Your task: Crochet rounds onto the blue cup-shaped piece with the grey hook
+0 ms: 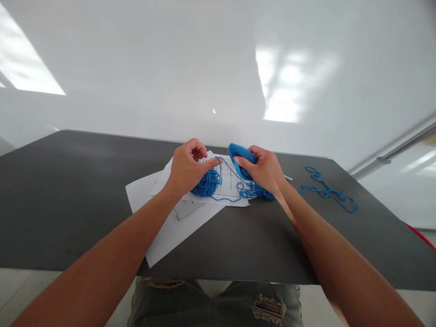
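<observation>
My right hand (264,165) grips a blue knitted piece (241,156), folded into a rounded shape, with the thumb pressed on its near side. To the left, my left hand (190,165) has its fingers curled and its thumb stretched toward the knitted piece. A strand of blue yarn (229,166) passes over that thumb's tip and runs down toward the right. Below my left hand sits a bundle of blue yarn (206,184), partly covered by the hand. Another loose tangle of yarn (260,190) lies under my right hand.
Printed white paper sheets (184,231) lie overlapped on the dark table (75,195). A loose yarn tail (330,193) trails across the right side. Just behind my right hand, the end of a thin pale stick (288,177) shows. A white wall (153,68) rises behind the table.
</observation>
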### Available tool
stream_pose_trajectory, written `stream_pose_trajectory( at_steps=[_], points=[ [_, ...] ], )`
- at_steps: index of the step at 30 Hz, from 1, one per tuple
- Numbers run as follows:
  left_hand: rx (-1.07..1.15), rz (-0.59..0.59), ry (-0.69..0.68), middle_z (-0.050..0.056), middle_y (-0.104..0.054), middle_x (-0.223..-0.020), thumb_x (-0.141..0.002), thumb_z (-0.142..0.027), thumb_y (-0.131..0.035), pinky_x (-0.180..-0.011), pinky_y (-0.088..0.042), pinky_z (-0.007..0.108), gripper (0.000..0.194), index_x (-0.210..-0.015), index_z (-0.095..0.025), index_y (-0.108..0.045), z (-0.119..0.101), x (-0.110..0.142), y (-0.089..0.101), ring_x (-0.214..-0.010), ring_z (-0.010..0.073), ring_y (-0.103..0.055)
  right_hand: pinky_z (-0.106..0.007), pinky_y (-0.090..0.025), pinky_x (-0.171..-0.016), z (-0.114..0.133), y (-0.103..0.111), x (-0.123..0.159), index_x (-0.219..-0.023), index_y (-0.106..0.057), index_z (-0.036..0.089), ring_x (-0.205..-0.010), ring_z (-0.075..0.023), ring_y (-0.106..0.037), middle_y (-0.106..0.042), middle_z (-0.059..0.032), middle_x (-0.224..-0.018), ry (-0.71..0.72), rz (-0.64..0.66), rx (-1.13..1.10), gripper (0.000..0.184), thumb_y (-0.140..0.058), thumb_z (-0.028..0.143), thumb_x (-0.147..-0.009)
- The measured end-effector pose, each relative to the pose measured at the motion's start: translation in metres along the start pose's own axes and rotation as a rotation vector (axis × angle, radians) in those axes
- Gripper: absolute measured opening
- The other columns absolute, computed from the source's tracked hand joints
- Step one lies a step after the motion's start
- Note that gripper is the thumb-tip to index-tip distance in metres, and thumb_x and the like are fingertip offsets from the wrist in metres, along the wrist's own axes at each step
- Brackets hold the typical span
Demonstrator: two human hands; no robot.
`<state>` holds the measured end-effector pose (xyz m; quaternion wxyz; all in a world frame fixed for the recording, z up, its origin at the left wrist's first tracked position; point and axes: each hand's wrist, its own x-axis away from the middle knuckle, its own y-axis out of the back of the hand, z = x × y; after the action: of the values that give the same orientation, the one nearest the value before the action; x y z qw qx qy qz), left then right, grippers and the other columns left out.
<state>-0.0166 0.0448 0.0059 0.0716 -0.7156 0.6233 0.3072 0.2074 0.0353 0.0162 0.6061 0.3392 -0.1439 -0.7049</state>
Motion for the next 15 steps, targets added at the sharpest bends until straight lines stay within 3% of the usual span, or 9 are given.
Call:
stream_pose_trajectory(
  at_steps=[9, 15],
  points=[
    [0.089, 0.085, 0.082, -0.002, -0.057, -0.054, -0.071, -0.043, -0.089, -0.047, -0.033, 0.024, 0.039, -0.059, -0.017, -0.062, -0.0012, 0.0034, -0.0012, -0.052, 0.0096, -0.044, -0.028, -0.031, -0.060, 0.0045, -0.0025, 0.0053, -0.079, -0.071, 0.019, -0.061, -0.0120, -0.043, -0.056, 0.0031, -0.061, 0.187, 0.094, 0.250, 0.030, -0.077, 0.047, -0.084],
    [0.084, 0.115, 0.134, 0.001, -0.065, -0.058, -0.069, -0.043, -0.090, -0.051, -0.038, 0.025, 0.036, -0.061, -0.016, -0.067, -0.0027, 0.0048, -0.0034, -0.055, 0.0122, -0.052, -0.027, -0.031, -0.060, 0.0014, -0.0061, 0.0068, -0.080, -0.072, 0.019, -0.060, -0.0107, -0.040, -0.056, 0.0043, -0.060, 0.260, 0.151, 0.253, 0.028, -0.080, 0.045, -0.085]
  ],
)
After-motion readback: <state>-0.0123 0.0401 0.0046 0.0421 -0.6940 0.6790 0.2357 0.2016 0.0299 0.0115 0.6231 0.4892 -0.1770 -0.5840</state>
